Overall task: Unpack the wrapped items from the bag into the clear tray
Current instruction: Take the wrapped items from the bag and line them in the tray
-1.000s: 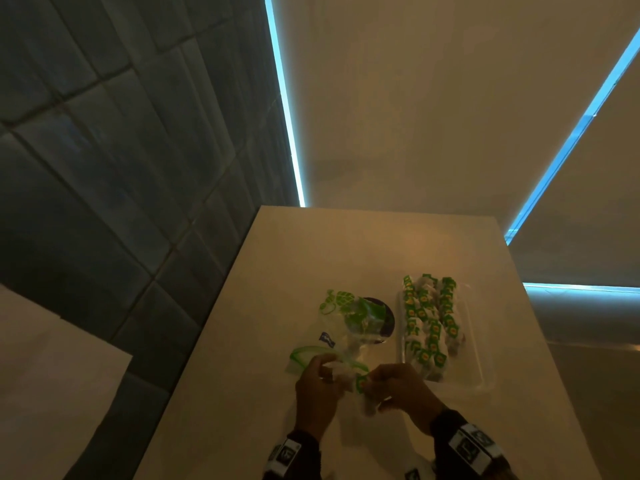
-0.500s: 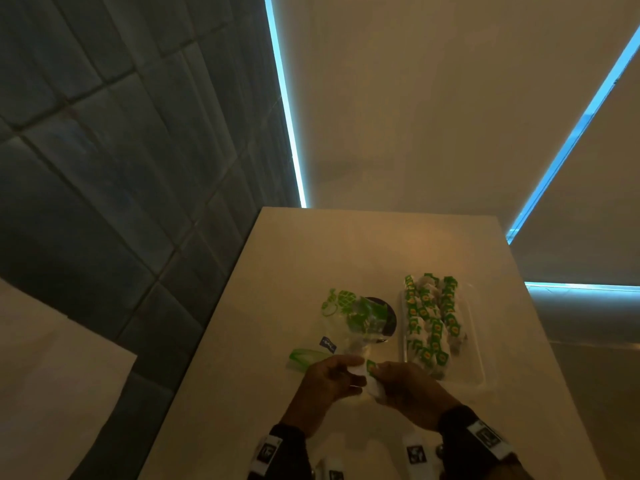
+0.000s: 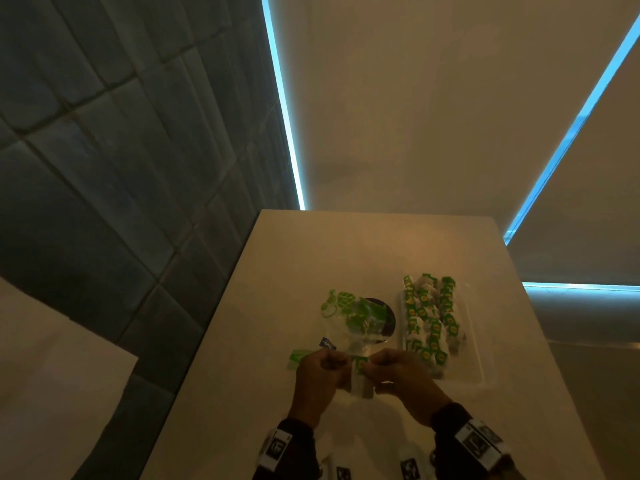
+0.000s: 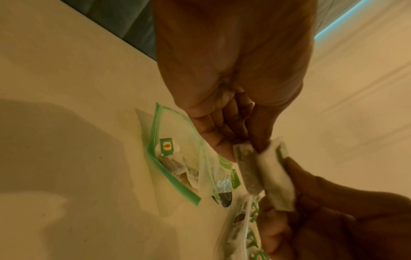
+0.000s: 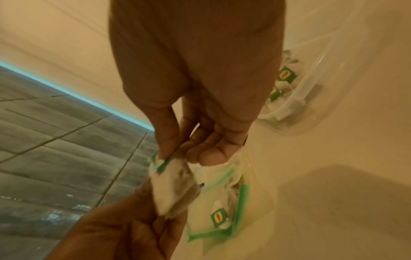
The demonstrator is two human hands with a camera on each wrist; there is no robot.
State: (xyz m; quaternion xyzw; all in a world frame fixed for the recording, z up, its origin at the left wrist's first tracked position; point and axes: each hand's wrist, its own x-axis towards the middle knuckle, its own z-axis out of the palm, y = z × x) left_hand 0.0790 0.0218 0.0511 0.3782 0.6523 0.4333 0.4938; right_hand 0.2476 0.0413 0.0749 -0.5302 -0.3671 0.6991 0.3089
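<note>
Now both grips pinch one wrapped item: the left hand and right hand each hold an end, above the surface's near edge. Pulling apart could tear it. The bag lies beyond, with the clear tray on its right.

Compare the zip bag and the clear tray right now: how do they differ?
The zip bag is soft, crumpled film with a green zip strip; the tray is a rigid clear shell. The bag lies left of the hands, the tray to their right. The bag holds only a few tea bags; the tray holds a packed row of them. Both are see-through and rest on the table.
</note>
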